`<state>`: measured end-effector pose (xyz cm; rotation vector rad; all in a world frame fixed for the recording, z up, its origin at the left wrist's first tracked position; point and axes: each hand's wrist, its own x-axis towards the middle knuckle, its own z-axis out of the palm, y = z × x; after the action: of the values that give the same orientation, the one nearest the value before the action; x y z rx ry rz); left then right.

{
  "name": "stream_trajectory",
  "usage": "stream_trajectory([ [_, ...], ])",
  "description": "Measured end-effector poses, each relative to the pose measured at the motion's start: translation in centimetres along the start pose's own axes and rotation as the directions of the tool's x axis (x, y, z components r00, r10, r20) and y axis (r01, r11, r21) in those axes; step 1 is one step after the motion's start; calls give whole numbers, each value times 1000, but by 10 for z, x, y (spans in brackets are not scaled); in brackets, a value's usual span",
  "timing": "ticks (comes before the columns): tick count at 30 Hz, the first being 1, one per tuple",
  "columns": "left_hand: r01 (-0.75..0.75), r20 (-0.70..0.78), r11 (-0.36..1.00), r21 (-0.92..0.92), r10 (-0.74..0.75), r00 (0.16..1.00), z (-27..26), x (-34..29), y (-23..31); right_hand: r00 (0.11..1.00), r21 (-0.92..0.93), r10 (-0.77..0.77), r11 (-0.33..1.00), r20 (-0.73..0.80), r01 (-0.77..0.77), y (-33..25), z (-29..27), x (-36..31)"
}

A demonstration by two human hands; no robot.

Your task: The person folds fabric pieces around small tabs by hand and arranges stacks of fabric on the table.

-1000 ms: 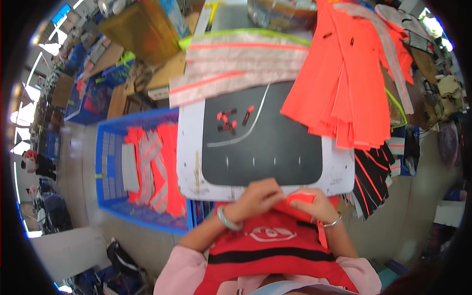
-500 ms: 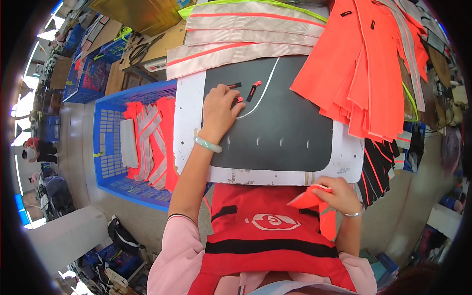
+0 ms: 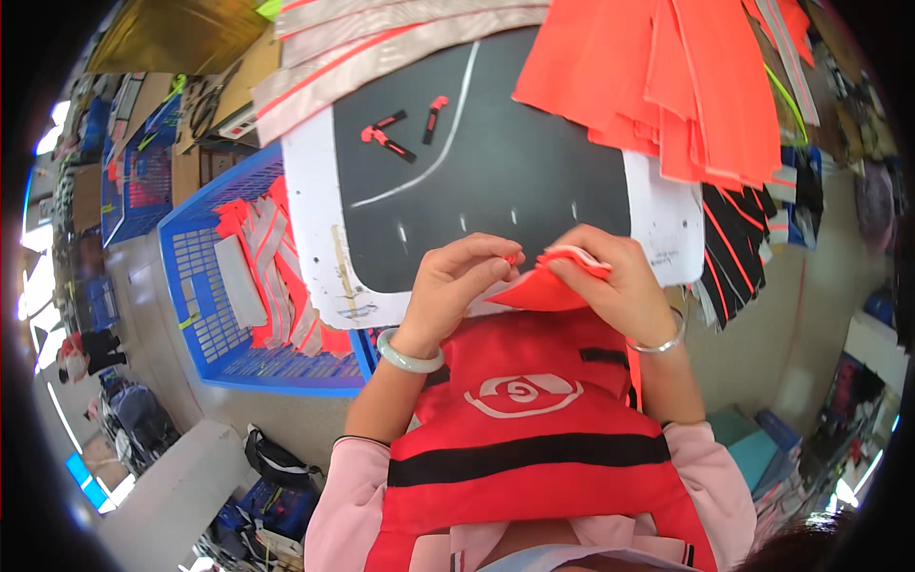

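Note:
My right hand [image 3: 624, 291] is closed around a folded coral-orange fabric strip [image 3: 538, 291], its pale edge showing by the thumb. Close beside it, my left hand [image 3: 457, 291] pinches a small coral piece [image 3: 512, 258] between thumb and fingertips; its kind is too small to tell. Both hands are at the near edge of the white board [image 3: 305, 219] with its dark grey panel [image 3: 505, 162]. Farther up the panel lie a few small black tabs [image 3: 396, 148] with coral ends, and another such tab [image 3: 435, 119] a little to their right.
A stack of coral fabric strips [image 3: 658, 86] hangs over the board's far right. Grey reflective strips [image 3: 372, 62] lie at its far left. A blue crate [image 3: 195, 315] of trimmed strips stands to the left. Black strips with orange lines [image 3: 729, 253] hang at the right.
My left hand has come back from the small tabs to the near edge. My right hand has brought the coral strip up to meet it. The view has also shifted.

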<state>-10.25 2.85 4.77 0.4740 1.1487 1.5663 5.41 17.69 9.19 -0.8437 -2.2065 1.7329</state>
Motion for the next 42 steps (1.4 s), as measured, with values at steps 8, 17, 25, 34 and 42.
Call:
stream_trajectory([
  [8,96,-75,990,99,-89,993,16,-17,12,993,-46,28,999,113,-22,7,6,-8],
  [17,-40,187,784,619,-97,978,9,-3,43,982,-182,-27,981,185,61,11,10,-14],
  [25,-77,394,686,723,-318,862,5,16,54,982,-191,-79,975,172,111,11,11,-22],
  [34,-11,492,699,715,-491,719,6,30,56,965,-143,-126,977,230,161,18,9,-28],
  [42,93,500,733,674,-545,672,11,38,53,978,-175,-106,975,181,139,18,12,-37],
])
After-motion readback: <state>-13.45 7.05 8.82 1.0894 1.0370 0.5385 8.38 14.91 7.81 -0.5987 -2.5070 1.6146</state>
